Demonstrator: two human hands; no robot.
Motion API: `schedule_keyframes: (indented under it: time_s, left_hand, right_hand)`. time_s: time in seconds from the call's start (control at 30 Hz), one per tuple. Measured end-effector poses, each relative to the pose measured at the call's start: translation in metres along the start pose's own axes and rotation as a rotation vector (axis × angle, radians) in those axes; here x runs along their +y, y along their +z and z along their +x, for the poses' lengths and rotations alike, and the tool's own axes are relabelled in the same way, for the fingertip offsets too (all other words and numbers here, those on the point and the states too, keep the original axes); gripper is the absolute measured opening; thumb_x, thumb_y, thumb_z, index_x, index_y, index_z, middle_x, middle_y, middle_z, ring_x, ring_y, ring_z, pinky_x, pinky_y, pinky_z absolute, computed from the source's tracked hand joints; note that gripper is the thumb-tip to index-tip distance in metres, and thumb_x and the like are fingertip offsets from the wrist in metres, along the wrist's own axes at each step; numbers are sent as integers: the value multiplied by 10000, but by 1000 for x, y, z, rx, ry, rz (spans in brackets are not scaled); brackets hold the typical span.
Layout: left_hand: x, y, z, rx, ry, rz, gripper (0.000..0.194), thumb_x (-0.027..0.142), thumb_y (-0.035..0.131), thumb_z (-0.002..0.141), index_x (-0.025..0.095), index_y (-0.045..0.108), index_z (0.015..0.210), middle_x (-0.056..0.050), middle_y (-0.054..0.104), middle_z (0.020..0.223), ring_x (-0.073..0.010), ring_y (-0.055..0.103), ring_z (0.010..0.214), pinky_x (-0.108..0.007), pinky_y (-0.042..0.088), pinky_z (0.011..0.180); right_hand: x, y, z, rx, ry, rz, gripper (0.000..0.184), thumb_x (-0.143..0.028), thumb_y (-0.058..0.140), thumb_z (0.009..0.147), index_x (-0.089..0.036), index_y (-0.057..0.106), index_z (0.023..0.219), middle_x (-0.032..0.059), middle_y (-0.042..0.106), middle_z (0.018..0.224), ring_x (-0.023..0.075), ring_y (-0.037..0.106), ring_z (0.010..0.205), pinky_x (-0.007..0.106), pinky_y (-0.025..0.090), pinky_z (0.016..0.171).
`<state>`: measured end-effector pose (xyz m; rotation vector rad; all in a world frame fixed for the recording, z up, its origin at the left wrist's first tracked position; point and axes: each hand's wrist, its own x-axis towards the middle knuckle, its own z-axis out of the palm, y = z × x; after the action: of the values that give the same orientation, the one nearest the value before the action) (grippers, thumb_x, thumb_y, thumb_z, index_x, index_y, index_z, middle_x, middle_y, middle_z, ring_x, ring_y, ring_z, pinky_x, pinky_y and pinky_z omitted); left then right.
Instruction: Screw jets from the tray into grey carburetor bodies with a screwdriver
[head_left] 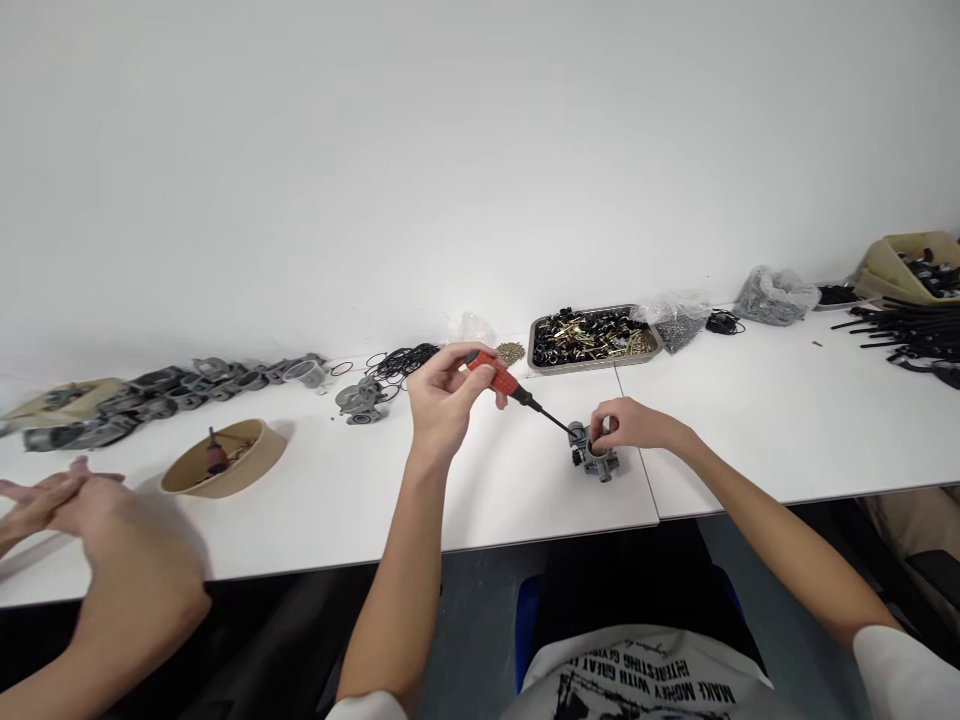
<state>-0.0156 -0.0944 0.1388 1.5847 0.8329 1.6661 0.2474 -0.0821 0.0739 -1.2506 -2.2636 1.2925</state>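
Note:
My left hand (450, 395) is closed around the red handle of a screwdriver (501, 380). The tool slants down to the right, and its dark shaft reaches a grey metal carburetor body (600, 462) on the white table. My right hand (628, 424) grips that carburetor body from the right, fingers curled at its round opening. Whether the screwdriver tip sits in a screw is too small to tell. A small black part shows on the body's left side.
Behind stands a metal tray (596, 367) of black and brass-coloured parts, near small brass pieces (511, 352) and black rubber rings (405, 362). Leftward are grey castings (360, 398) and a beige bowl (262, 462) with a screwdriver. Another person's hands (67, 505) are at far left. Black hoses (907, 325) lie right.

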Motion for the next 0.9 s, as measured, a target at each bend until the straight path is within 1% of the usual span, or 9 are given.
schedule_keyframes:
  time_s: [0.07, 0.13, 0.23, 0.33, 0.43, 0.53, 0.7, 0.9]
  left_hand:
    - [1, 0, -3, -4, -1, -17, 125, 191, 727, 776, 128, 697, 879, -41, 698, 748, -145, 634, 472, -288, 532, 440]
    - [2, 2, -4, -15, 0, -27, 123, 193, 730, 781, 127, 698, 880, -41, 699, 752, -145, 636, 469, -287, 529, 439]
    - [0, 11, -6, -44, -6, -41, 103, 174, 727, 780, 131, 697, 869, -32, 692, 737, -143, 638, 469, -280, 523, 442]
    - [-5, 23, -8, -95, -52, -59, 106, 158, 721, 776, 137, 693, 876, -24, 692, 726, -138, 639, 479, -274, 521, 451]
    - [-12, 35, -10, -148, -103, -80, 117, 168, 721, 776, 142, 684, 884, -23, 696, 714, -126, 626, 478, -271, 516, 459]
    - [-18, 42, -10, -184, -143, -78, 126, 178, 732, 766, 150, 677, 875, -16, 693, 687, -113, 611, 482, -262, 508, 470]
    - [-22, 47, -10, -215, -194, -51, 135, 190, 731, 762, 155, 667, 876, -15, 691, 669, -101, 591, 483, -254, 495, 475]
    - [-21, 48, -9, -202, -181, -42, 136, 208, 721, 771, 158, 661, 882, -9, 679, 671, -97, 589, 489, -254, 492, 479]
  right_hand:
    - [-2, -1, 5, 22, 32, 28, 138, -206, 681, 772, -181, 636, 900, 45, 688, 926, 147, 589, 732, 263, 442, 640]
    - [-1, -2, 6, 34, 54, 43, 175, -202, 679, 767, -176, 623, 931, 44, 692, 920, 139, 590, 710, 255, 440, 618]
    - [1, -3, 5, -3, 70, 46, 125, -216, 656, 777, -157, 664, 887, 45, 687, 838, 127, 561, 648, 249, 428, 579]
    - [2, -4, 5, -4, 71, 57, 142, -217, 641, 771, -145, 706, 875, 37, 681, 757, 124, 540, 613, 247, 420, 559]
    - [2, -4, 6, 0, 71, 72, 143, -198, 643, 744, -136, 717, 850, 28, 675, 719, 116, 528, 590, 244, 418, 552]
    - [3, -3, 7, 1, 74, 91, 144, -192, 652, 722, -132, 715, 837, 18, 667, 703, 106, 514, 561, 241, 406, 532]
    - [5, -3, 7, 0, 63, 114, 134, -177, 640, 717, -132, 709, 822, 17, 668, 715, 94, 508, 540, 235, 409, 526]
    - [5, -3, 7, 4, 68, 112, 138, -183, 643, 733, -131, 717, 837, 22, 671, 722, 100, 527, 562, 230, 431, 535]
